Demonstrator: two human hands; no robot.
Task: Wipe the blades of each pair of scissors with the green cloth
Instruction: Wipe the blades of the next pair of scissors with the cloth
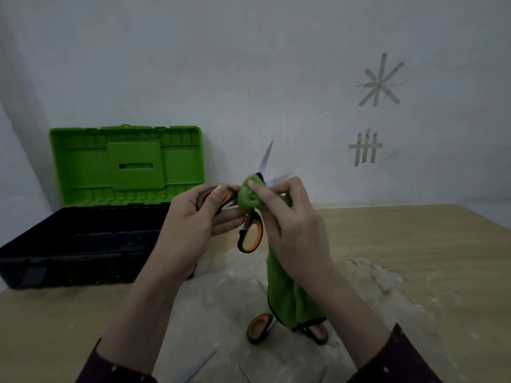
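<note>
Your cloth (287,297) is bright green with a thin black edge. The scissors you hold (249,233) have black handles with orange inner grips and pale silvery blades; the second pair on the desk (260,328) shows the same black and orange. Your toolbox (83,239) has a dark, near-black base and a vivid green lid. The desk (442,258) is light tan wood grain with a whitish, dusty patch. The wall (249,64) is pale grey-white, marked with beige tape strips (380,81). Your sleeves (409,360) are dark maroon.

Both hands (193,217) raised, fingers curled
</note>
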